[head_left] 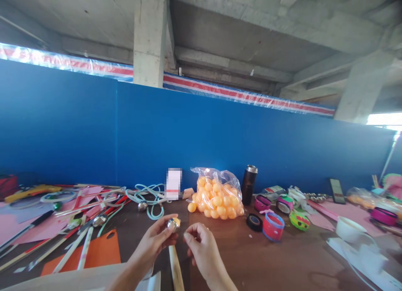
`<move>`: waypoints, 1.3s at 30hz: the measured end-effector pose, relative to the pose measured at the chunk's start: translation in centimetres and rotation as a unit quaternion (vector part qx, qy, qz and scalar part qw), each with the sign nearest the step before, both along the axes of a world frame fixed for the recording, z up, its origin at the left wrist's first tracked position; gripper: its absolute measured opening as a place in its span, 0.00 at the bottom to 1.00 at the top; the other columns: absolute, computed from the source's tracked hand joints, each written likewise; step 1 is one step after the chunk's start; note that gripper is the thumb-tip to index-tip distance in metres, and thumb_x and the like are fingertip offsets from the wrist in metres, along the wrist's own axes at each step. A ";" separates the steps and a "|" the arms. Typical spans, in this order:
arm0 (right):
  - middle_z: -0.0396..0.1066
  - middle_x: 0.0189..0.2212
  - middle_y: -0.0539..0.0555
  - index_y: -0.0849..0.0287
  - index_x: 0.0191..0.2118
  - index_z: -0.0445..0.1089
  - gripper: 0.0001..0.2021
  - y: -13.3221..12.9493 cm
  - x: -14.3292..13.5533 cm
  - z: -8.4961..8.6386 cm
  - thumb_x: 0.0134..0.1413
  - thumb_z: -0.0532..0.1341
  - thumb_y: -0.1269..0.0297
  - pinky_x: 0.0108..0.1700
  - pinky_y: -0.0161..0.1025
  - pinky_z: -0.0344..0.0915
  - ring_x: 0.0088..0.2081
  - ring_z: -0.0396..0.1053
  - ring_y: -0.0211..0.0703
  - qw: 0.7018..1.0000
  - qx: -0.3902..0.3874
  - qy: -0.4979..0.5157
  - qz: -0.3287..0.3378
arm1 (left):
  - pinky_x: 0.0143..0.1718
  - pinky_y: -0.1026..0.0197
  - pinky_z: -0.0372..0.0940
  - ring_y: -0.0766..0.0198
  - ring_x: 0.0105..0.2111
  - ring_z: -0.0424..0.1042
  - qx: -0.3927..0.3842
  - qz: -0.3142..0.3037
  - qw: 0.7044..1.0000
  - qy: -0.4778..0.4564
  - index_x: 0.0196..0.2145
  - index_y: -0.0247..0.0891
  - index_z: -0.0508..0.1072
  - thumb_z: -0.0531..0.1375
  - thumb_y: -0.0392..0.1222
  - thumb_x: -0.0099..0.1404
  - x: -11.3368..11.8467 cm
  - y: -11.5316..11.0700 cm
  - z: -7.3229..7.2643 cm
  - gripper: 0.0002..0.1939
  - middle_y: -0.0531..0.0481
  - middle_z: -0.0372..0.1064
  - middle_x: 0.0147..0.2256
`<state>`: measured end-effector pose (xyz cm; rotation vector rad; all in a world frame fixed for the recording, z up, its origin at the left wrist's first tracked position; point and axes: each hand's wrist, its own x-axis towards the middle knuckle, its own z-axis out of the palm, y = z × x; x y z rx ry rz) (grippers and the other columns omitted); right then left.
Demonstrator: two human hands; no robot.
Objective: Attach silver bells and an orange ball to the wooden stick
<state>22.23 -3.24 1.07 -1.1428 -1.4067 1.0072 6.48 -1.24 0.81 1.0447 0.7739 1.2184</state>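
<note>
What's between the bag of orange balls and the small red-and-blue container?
A black tape roll lies between the bag of orange balls and the red-and-blue container, seen in the head view.

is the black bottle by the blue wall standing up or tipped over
Upright: the black cylindrical bottle with a silver rim stands vertically on the brown table, silver rim uppermost.

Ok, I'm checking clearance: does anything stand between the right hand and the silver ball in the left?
Nothing visible does; an open gap separates the right hand from the silver ball in the left hand. The pale wooden stick shows lower in view.
</note>
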 end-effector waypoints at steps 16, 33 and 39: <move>0.65 0.23 0.47 0.61 0.30 0.65 0.08 -0.2 -0.1 0.4 0.49 0.61 0.61 0.13 0.25 0.48 0.16 0.52 0.26 0.974 -0.043 0.210 0.078 | 0.35 0.60 0.61 0.62 0.35 0.67 0.059 -0.091 0.993 0.049 0.52 0.40 0.65 0.60 0.45 0.56 0.4 -0.4 -0.1 0.25 0.46 0.69 0.36; 0.64 0.24 0.48 0.62 0.27 0.66 0.10 0.1 0.5 -0.1 0.44 0.65 0.61 0.15 0.26 0.38 0.17 0.50 0.25 0.957 -0.102 0.258 0.087 | 0.30 0.62 0.60 0.64 0.29 0.64 0.119 -0.048 0.976 0.177 0.49 0.36 0.68 0.63 0.48 0.51 0.6 0.2 -0.9 0.27 0.49 0.68 0.30; 0.63 0.23 0.48 0.63 0.26 0.65 0.10 -0.1 0.6 0.1 0.43 0.65 0.62 0.16 0.26 0.38 0.18 0.49 0.25 0.948 -0.111 0.279 0.106 | 0.30 0.62 0.61 0.63 0.30 0.65 0.120 -0.064 0.978 0.160 0.48 0.35 0.68 0.63 0.47 0.52 0.6 0.2 -0.4 0.26 0.47 0.69 0.32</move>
